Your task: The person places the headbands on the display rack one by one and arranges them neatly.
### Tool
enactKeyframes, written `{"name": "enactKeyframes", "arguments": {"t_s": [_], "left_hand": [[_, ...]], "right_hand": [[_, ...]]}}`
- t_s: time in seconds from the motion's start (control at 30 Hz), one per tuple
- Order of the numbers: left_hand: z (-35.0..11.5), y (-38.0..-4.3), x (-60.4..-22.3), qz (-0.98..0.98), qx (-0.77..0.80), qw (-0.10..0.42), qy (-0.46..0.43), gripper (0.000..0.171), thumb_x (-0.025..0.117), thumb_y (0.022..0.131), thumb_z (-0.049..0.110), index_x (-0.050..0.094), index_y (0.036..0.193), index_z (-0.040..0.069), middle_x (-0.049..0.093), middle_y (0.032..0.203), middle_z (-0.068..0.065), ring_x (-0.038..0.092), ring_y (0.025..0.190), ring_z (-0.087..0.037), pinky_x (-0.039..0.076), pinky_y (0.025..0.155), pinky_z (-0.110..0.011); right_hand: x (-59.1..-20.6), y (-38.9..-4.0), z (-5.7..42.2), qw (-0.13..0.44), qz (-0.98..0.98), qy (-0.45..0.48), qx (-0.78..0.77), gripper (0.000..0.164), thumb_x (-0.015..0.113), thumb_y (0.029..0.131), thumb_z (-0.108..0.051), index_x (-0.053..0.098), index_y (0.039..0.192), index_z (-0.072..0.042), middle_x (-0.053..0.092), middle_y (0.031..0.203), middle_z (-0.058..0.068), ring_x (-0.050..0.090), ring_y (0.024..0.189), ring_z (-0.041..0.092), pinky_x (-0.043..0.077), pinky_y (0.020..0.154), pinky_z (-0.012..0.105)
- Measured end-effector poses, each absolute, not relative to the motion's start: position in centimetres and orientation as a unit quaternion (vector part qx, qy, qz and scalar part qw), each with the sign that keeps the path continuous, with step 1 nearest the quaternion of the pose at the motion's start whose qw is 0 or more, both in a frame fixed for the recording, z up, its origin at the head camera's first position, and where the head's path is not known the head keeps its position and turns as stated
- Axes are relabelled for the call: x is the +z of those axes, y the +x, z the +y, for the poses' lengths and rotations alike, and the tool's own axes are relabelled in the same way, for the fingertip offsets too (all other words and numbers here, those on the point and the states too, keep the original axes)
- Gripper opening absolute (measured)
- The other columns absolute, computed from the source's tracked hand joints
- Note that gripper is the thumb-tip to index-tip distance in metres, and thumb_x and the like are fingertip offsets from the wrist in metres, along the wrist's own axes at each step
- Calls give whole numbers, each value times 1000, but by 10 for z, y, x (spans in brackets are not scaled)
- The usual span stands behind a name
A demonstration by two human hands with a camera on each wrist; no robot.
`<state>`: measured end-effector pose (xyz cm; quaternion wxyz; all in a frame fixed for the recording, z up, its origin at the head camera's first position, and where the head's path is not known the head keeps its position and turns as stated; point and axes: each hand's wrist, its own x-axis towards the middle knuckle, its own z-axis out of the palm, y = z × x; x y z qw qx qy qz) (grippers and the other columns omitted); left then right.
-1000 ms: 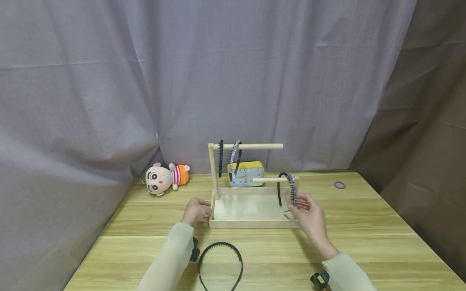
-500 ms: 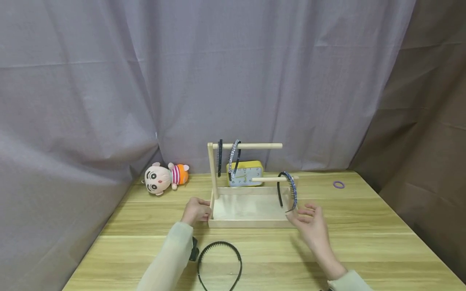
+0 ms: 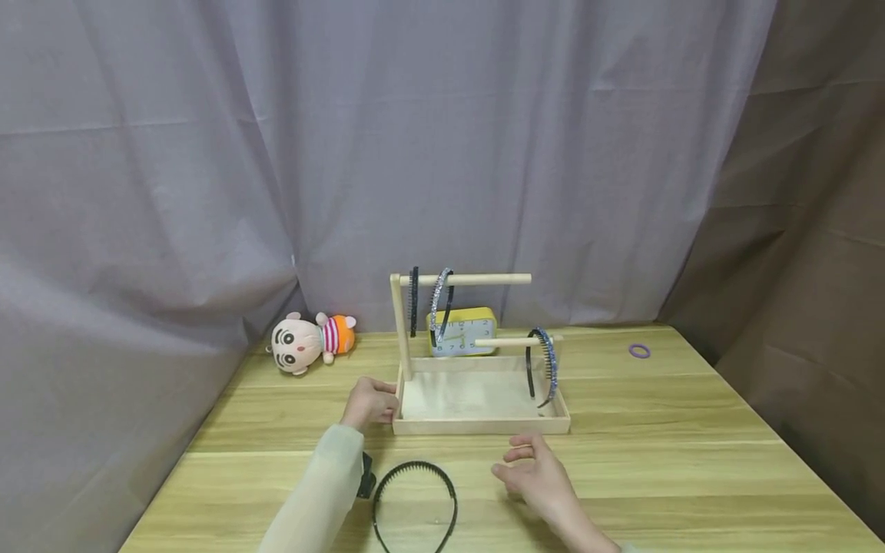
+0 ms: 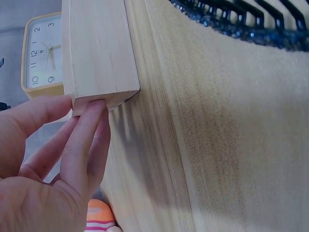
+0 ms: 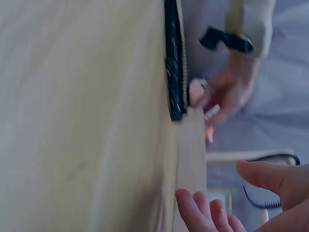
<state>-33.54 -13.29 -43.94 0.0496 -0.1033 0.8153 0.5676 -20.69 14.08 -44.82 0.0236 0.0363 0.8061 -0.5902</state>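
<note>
A wooden headband stand (image 3: pixel 481 426) with a tray base and two rods stands on the table. My left hand (image 3: pixel 369 402) grips the tray's left end; in the left wrist view, thumb and fingers (image 4: pixel 84 140) meet at that corner. On the upper rod hang a black headband (image 3: pixel 413 303) and a silver glittery headband (image 3: pixel 439 301). A blue glittery headband (image 3: pixel 551 365) hangs from the lower rod. My right hand (image 3: pixel 539 478) holds nothing, fingers apart and loosely bent, in front of the tray. To its left a dark toothed headband (image 3: pixel 452 491) lies on the table, its ends out of frame.
Behind the stand is a yellow clock (image 3: pixel 487 315). A plush doll (image 3: pixel 311 342) lies at the back left, and a purple ring (image 3: pixel 639 351) lies at the right. Grey curtains (image 3: pixel 442 153) close off the back of the table (image 3: pixel 691 461).
My right hand has let go of the blue headband on the lower rod and moved down, left and towards me. The left hand has stayed at the tray's end.
</note>
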Motion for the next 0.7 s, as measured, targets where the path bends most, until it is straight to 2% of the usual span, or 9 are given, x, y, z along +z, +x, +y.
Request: {"name": "enactKeyframes", "arguments": {"t_s": [0.27,0.43,0.7], "left_hand": [[-134,-334,-439,811,575,53,-95,39,61,73,-9,67,112,-12,68,88,-17,62,66,-18,62,61,-31],[-133,-333,-438,810,576,51,-92,38,61,74,-10,66,112,-12,68,87,-17,63,66,-18,63,61,-31],[-133,-332,-437,815,570,53,-96,38,60,74,-9,67,111,-12,68,91,-19,62,67,-18,62,61,-31]], "right_hand": [[-453,-201,114,95,801,-31,-590,60,75,81,-10,42,127,9,56,109,20,62,86,20,62,69,35],[-453,-200,103,105,804,-56,-583,53,76,80,-8,45,121,8,55,106,19,61,82,20,62,66,33],[-453,-206,90,107,841,-93,-522,45,78,75,-7,51,109,6,59,93,14,62,59,15,57,53,28]]}}
